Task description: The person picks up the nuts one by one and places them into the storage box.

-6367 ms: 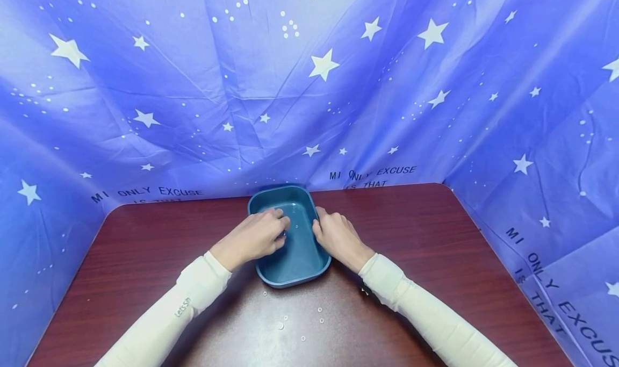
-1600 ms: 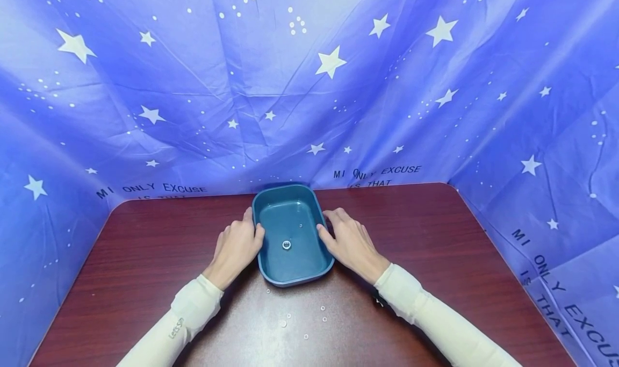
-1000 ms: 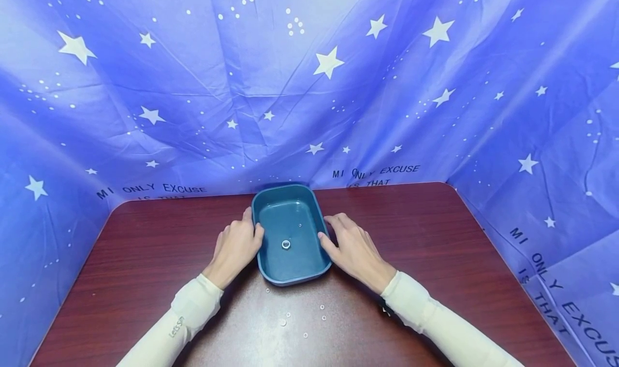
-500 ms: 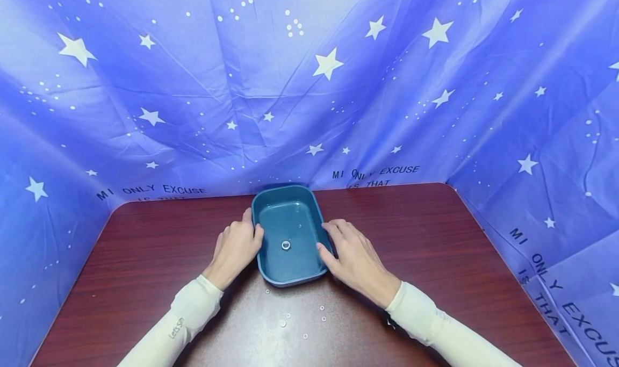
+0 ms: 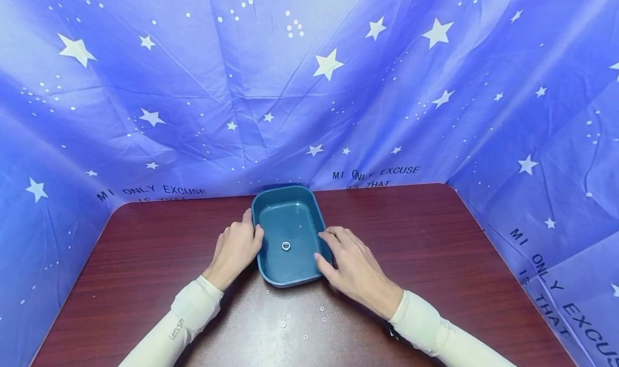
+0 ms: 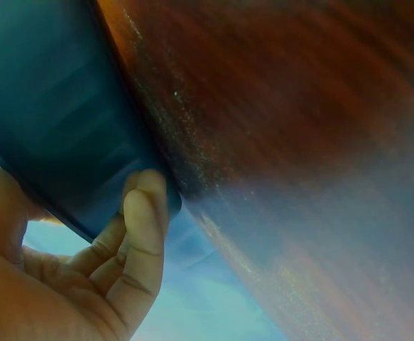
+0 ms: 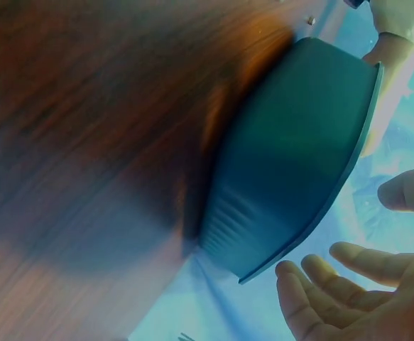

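Observation:
A deep blue-green tray [image 5: 292,267] stands lengthwise at the table's far edge. My left hand [image 5: 234,249] grips its left wall, thumb over the rim; in the left wrist view its fingers [image 6: 144,227] lie against the outside of the tray [image 6: 57,121]. Over the right rim my right hand [image 5: 362,267] is spread, and the right wrist view shows the hand [image 7: 377,298] holding nothing, a gap between its fingers and the tray wall [image 7: 292,149]. Inside the tray lie a silvery ring [image 5: 286,246] and a much smaller piece [image 5: 300,227].
Several small pale rings lie on the table in front of the tray, one [image 5: 306,337] nearest the camera and a larger one [image 5: 283,324] to its left. A dark object [image 5: 394,332] shows partly beneath the right sleeve. Starry blue cloth [image 5: 193,87] hangs around the table.
Over the last second my right hand has slid nearer along the right rim, its hold loosened. Earlier my left hand was inside the tray; it now grips the left wall, and the silvery ring shows.

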### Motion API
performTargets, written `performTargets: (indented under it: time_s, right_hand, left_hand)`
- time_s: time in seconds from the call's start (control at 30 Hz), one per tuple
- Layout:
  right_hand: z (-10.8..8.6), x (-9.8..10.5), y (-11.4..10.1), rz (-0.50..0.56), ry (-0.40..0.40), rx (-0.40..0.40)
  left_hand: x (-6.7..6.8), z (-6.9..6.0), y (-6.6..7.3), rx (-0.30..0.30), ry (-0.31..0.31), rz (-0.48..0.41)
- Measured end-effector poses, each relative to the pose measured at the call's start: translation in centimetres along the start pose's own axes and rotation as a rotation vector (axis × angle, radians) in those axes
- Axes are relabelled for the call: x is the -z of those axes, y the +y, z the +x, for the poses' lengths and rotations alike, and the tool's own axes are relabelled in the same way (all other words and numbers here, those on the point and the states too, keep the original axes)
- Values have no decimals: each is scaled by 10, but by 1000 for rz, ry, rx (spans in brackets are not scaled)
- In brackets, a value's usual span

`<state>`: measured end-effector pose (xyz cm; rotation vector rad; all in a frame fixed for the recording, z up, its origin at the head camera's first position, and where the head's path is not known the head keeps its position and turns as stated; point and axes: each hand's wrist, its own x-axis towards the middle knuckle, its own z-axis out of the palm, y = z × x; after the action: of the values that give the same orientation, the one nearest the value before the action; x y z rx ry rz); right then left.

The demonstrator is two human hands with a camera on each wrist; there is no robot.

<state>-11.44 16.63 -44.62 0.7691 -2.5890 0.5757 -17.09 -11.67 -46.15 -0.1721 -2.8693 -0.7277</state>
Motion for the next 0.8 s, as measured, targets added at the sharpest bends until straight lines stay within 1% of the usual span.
performTargets:
  time_s: [0.47,0.8]
  right_hand:
    - [-6,1,-9,15,6,39]
    - [-13,1,-11,35,28,95]
  left_hand:
    - [-1,-1,-1,0,2,-2]
    - [-1,0,-1,-3,12,-8]
